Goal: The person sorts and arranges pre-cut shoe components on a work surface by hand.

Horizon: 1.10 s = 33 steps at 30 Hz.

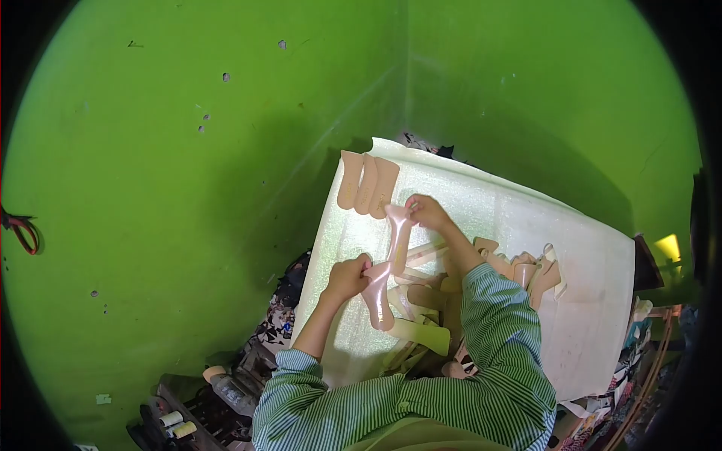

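My left hand (347, 278) pinches the upper end of a shiny pink flat cut piece (380, 299) that widens into a forked top. Above and to the right, my right hand (426, 213) has its fingers closed on the top corner of a second shiny forked piece (398, 239). The lower end of this second piece meets the top of the first in this view. Three tan cut pieces (367, 186) lie overlapped in a row near the table's far left corner. Beneath and between my forearms is a loose heap of tan and yellowish pieces (421, 334).
A whitish sheet covers the table (579, 301). More cut pieces (538, 274) are heaped right of my right arm. Green walls (226, 150) stand close behind and left. Thread spools (180, 427) and a clear bottle (229, 391) sit at lower left.
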Motion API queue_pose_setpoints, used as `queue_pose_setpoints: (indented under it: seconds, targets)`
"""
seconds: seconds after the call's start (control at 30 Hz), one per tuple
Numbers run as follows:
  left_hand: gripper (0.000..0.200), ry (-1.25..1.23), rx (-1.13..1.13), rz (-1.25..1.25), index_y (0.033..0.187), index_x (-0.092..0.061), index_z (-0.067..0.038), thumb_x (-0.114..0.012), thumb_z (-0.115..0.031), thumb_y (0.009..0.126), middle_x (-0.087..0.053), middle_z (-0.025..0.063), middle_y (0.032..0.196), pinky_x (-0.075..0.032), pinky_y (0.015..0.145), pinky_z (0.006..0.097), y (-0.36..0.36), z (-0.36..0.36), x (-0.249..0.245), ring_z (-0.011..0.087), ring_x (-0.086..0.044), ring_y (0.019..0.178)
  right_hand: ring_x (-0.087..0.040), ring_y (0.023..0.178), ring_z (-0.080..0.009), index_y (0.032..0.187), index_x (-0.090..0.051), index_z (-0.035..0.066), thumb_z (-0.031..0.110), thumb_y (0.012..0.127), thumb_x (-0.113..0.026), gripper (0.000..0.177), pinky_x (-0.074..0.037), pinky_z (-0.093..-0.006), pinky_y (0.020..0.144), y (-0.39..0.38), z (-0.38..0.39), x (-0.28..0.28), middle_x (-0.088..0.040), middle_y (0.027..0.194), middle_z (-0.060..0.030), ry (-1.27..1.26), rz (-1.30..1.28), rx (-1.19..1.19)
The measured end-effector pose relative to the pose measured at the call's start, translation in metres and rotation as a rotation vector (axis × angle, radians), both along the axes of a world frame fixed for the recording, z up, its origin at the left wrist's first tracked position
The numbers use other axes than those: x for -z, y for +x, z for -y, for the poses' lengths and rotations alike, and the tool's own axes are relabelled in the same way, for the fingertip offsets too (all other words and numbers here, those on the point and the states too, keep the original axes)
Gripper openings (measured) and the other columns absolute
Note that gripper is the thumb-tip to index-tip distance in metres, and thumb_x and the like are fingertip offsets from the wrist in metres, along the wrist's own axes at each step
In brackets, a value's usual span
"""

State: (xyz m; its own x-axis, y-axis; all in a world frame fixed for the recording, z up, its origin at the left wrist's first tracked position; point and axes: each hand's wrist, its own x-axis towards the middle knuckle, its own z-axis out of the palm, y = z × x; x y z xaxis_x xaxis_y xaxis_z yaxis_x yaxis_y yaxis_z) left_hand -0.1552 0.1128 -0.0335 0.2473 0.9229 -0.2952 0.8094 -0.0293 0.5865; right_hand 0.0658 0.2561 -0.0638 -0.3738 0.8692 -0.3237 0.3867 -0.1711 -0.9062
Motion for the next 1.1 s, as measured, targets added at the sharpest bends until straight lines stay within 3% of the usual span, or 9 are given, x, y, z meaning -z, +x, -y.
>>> queue_pose_setpoints:
  seconds: [0.07,0.13,0.4,0.53,0.6,0.87,1.0,1.07,1.1]
  targets:
    - [0.026,-0.044,-0.033,0.104,0.085,-0.047,-0.009,-0.062,-0.013,0.064,-0.055,0.0075,0.067,-0.041,0.064,0.0343,-0.001,0.000,0.003,0.0234,-0.055,0.067,-0.051,0.054,-0.0076,0.087,-0.052,0.006,0.003,0.068,-0.057,0.020,-0.036,-0.0191,0.041,0.004,-0.022,-0.009,-0.055,0.066,-0.0039,-0.072,-0.073,0.062]
    - [0.026,-0.061,-0.045,0.116,0.085,-0.046,-0.008,-0.061,-0.013,0.064,-0.056,0.0093,0.070,-0.042,0.058,0.0322,-0.001,0.001,0.006,0.0239,-0.056,0.066,-0.051,0.052,-0.0081,0.089,-0.051,0.005,0.001,0.070,-0.057,0.020,-0.034,-0.0190,0.039,0.003,-0.046,-0.005,-0.055,0.064,-0.0052,-0.066,-0.135,0.218]
    - [0.031,-0.141,-0.091,0.239,0.091,-0.047,-0.009,-0.062,-0.010,0.064,-0.055,0.0109,0.069,-0.041,0.057,0.0329,-0.001,-0.002,0.019,0.0243,-0.055,0.065,-0.058,0.055,-0.0156,0.080,-0.055,0.000,0.001,0.064,-0.063,0.018,-0.047,-0.0259,0.051,-0.009,-0.086,0.026,-0.058,0.065,-0.0107,0.314,0.173,0.436]
    - [0.031,-0.146,-0.091,0.205,0.092,-0.048,-0.009,-0.063,-0.011,0.065,-0.055,0.0092,0.069,-0.042,0.058,0.0311,-0.001,-0.004,0.019,0.0211,-0.055,0.064,-0.059,0.078,-0.0275,0.084,-0.060,0.009,0.011,0.063,-0.063,0.022,-0.046,-0.0340,0.072,-0.011,-0.087,0.019,-0.062,0.079,-0.0131,0.331,0.404,0.450]
    - [0.030,-0.182,-0.087,0.324,0.092,-0.050,-0.007,-0.062,-0.007,0.065,-0.050,0.0033,0.065,-0.040,0.056,0.0256,-0.004,-0.007,0.021,0.0125,-0.048,0.058,-0.059,0.080,-0.0278,0.086,-0.059,0.009,0.011,0.063,-0.062,0.022,-0.046,-0.0341,0.073,-0.011,-0.088,0.017,-0.061,0.083,-0.0135,0.353,0.394,0.448]
    - [0.020,-0.189,-0.098,0.452,0.087,-0.055,-0.002,-0.059,-0.005,0.068,-0.055,0.0034,0.069,-0.041,0.056,0.0240,-0.013,-0.008,0.033,0.0097,-0.049,0.061,-0.058,0.076,-0.0264,0.085,-0.056,0.004,0.014,0.069,-0.062,0.020,-0.045,-0.0328,0.069,-0.023,-0.049,-0.005,-0.060,0.079,-0.0116,0.647,0.534,0.637]
    - [0.016,-0.210,-0.243,0.657,0.087,-0.057,0.001,-0.057,-0.004,0.071,-0.055,0.0018,0.067,-0.041,0.053,0.0218,-0.026,-0.012,0.037,0.0074,-0.048,0.058,-0.056,0.066,-0.0161,0.085,-0.056,0.007,0.022,0.075,-0.058,0.019,-0.044,-0.0287,0.061,-0.032,0.008,0.003,-0.057,0.070,-0.0057,0.275,0.041,0.001]
    - [0.017,-0.165,-0.320,0.725,0.087,-0.058,0.002,-0.057,-0.003,0.071,-0.056,0.0015,0.068,-0.040,0.052,0.0213,-0.028,-0.022,0.026,0.0068,-0.049,0.059,-0.053,0.060,-0.0108,0.084,-0.056,0.005,0.022,0.074,-0.059,0.019,-0.043,-0.0249,0.055,-0.046,0.040,-0.017,-0.055,0.067,-0.0039,0.000,0.065,-0.235]
    - [0.018,-0.145,-0.312,0.700,0.088,-0.058,0.003,-0.059,-0.005,0.072,-0.056,0.0012,0.070,-0.041,0.055,0.0213,-0.031,-0.029,0.026,0.0069,-0.049,0.061,-0.053,0.058,-0.0107,0.084,-0.056,0.004,0.021,0.074,-0.059,0.020,-0.042,-0.0246,0.053,-0.052,0.053,-0.017,-0.055,0.066,-0.0046,0.075,0.058,-0.242]
